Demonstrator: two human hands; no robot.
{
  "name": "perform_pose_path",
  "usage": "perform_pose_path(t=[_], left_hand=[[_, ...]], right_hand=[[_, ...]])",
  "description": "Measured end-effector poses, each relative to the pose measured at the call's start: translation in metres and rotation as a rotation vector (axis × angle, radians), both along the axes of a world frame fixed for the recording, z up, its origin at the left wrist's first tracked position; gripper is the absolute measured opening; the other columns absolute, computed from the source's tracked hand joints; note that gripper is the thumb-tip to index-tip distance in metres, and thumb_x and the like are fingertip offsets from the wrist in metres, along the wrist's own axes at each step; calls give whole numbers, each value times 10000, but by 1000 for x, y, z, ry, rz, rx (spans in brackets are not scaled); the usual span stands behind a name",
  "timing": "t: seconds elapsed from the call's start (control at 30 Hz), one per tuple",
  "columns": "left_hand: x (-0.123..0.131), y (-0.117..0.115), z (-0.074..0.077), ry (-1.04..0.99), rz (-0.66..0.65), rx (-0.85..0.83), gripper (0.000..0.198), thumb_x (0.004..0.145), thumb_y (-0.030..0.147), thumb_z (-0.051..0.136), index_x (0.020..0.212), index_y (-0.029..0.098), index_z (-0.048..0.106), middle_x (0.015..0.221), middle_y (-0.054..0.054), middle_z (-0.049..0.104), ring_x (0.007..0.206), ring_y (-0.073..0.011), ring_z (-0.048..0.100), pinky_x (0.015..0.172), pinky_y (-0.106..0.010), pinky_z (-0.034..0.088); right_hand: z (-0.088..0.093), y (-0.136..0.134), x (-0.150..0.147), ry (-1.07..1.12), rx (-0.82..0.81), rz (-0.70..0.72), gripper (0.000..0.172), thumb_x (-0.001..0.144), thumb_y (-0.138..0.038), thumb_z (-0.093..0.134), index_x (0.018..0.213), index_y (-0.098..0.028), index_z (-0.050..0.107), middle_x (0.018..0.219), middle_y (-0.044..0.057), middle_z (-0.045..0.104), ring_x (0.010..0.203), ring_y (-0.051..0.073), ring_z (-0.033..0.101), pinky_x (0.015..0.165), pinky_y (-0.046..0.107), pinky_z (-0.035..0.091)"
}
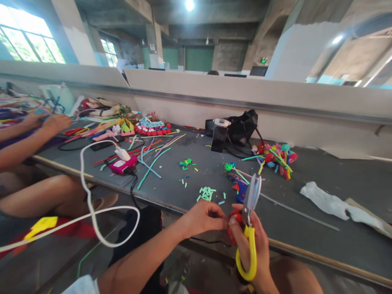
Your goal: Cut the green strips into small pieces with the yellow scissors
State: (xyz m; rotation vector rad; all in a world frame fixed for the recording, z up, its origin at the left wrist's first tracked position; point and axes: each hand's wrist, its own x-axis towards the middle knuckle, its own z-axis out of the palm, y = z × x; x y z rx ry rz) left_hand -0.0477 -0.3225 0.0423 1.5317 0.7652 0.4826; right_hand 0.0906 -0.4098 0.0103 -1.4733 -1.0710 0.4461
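Note:
My right hand (255, 245) is closed around a pair of scissors (249, 249) with a yellow handle, blades pointing up. A small red rounded piece (232, 226) is under my right thumb; its kind is unclear. My left hand (203, 218) pinches at the edge of that red piece, fingertips together, so what exactly sits between them is hidden. Just beyond, a pile of short pale green cut pieces (206, 193) lies on the dark table (284, 228). A blue and red fuzzy bundle (241, 191) is partly behind the blades.
Colourful fuzzy stems (153, 165) and a pink charger block (123, 164) with a white cable lie left. A black phone (219, 138), a black bag (245, 126) and fuzzy flowers (277, 159) sit farther back. White crumpled paper (324, 200) is right. Another person's hands (56, 122) work far left.

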Motion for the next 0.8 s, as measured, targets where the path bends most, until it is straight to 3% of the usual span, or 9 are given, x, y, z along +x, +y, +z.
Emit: perform_pose_path(t=[0.27, 0.43, 0.53, 0.8], left_hand=[[-3, 3, -6, -143, -59, -298, 142, 588, 284, 784, 634, 176, 704, 593, 21, 603, 585, -115, 472, 588, -240, 356], [-1, 7, 2, -411, 230, -347, 125, 601, 245, 802, 659, 163, 728, 624, 6, 614, 623, -105, 490, 642, -233, 374], [0, 12, 4, -600, 376, -370, 103, 636, 225, 800, 669, 161, 726, 633, 4, 599, 638, -100, 488, 684, -235, 383], [0, 14, 0, -698, 440, -325, 75, 686, 217, 770, 717, 158, 735, 668, -10, 602, 689, -126, 504, 722, -271, 395]], right_hand=[[-5, -2, 2, -314, 24, 23, 262, 892, -373, 559, 1074, -199, 635, 764, -9, 674, 551, 116, 618, 539, 203, 501], [-12, -4, -4, -423, 102, -25, 263, 937, -359, 547, 1122, -181, 605, 871, 21, 701, 667, 129, 670, 645, 208, 522], [-22, -2, -8, -493, 65, -29, 262, 942, -363, 549, 1121, -180, 602, 861, 23, 698, 672, 133, 670, 650, 215, 513], [-40, -2, -11, -659, -87, -10, 305, 926, -327, 530, 1196, -208, 606, 914, 32, 711, 728, 168, 691, 649, 254, 509]])
